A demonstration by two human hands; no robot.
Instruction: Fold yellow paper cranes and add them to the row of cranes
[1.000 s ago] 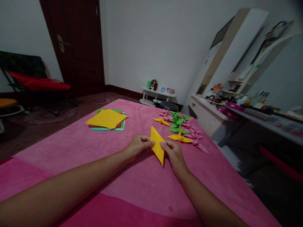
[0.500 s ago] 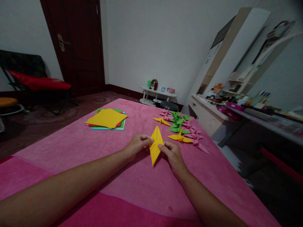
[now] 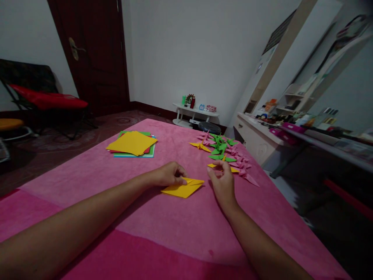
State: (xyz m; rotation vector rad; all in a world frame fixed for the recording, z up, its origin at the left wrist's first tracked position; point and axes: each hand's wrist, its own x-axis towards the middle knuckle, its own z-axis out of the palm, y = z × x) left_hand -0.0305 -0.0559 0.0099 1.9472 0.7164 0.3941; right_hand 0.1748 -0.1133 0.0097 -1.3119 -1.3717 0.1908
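A yellow folded origami paper (image 3: 184,189), diamond-shaped, lies sideways just over the pink cloth. My left hand (image 3: 171,174) grips its upper edge, thumb on top and the other fingers partly hidden behind. To the right, my right hand (image 3: 223,182) is off the paper, its fingers curled with a gap between thumb and forefinger and nothing visible in them. Behind that hand sits a yellow paper crane (image 3: 234,170), partly covered by it. Green paper cranes (image 3: 220,149) and pink paper cranes (image 3: 240,161) cluster beyond, along with another yellow crane (image 3: 199,146).
A stack of coloured paper sheets (image 3: 132,143), yellow on top, lies at the left of the pink-covered table (image 3: 140,233). On the right stands a dresser (image 3: 256,134) crowded with small items. A low white shelf (image 3: 196,109) is by the far wall.
The folded paper has turned from upright to sideways and sits lower. My right hand has let go of it and moved right; my left hand keeps its hold.
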